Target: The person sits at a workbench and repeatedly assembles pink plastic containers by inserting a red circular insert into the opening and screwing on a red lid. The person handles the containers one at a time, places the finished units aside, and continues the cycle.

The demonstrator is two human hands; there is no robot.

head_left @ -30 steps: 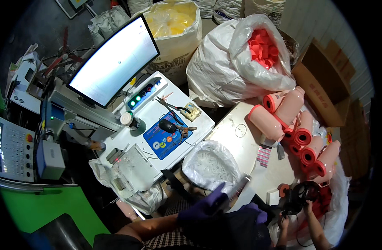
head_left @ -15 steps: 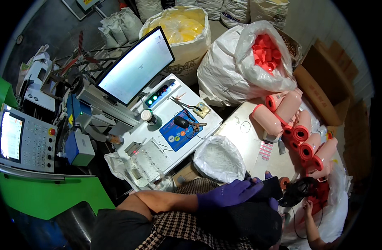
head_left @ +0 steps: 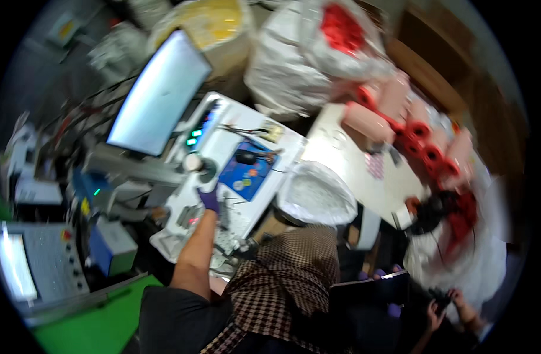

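My left hand (head_left: 209, 199), in a purple glove, reaches over the white workbench (head_left: 261, 203) beside a small metal fixture (head_left: 190, 217). Its blurred fingers look spread, with nothing visible in them. A lidded jar (head_left: 193, 163) stands just beyond it, and a blue mat (head_left: 247, 177) with a dark-handled tool (head_left: 247, 157) lies to its right. At lower right my right hand (head_left: 379, 274), also purple-gloved, holds a dark smartphone (head_left: 365, 295). Only its fingertips show round the phone's edges; the palm is hidden.
A lined white bin (head_left: 315, 197) stands beside the bench. Pink cylinders with red rims (head_left: 368, 123) pile up at right near a bag of red parts (head_left: 342, 30). A monitor (head_left: 159, 94) rises behind the bench. A co-worker's hands (head_left: 444, 307) hold something dark at lower right.
My left hand has left the phone and moved left onto the bench by the fixture. The phone sits lower in view in my right hand. The whole view has shifted and blurred.
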